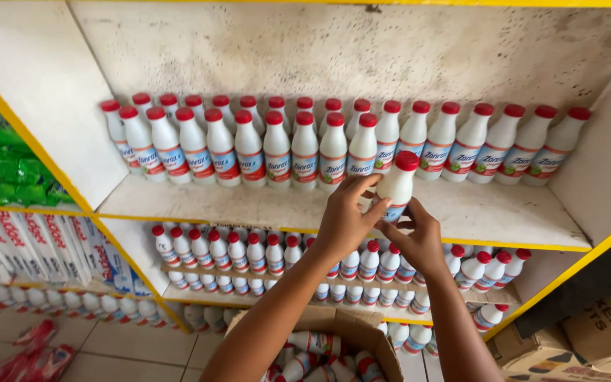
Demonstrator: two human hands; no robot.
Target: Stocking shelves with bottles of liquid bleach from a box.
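Note:
Both my hands hold one white plastic bottle with a red cap just above the front of the upper shelf board. My left hand wraps its left side. My right hand grips it from below and to the right. Behind it, rows of the same red-capped white bottles stand along the back of that shelf. An open cardboard box below my arms contains more such bottles lying loose.
The lower shelf carries several rows of the same bottles. Green packets and white-and-red cartons fill the left-hand shelves. Brown cardboard boxes sit at the lower right. Red packets lie on the tiled floor.

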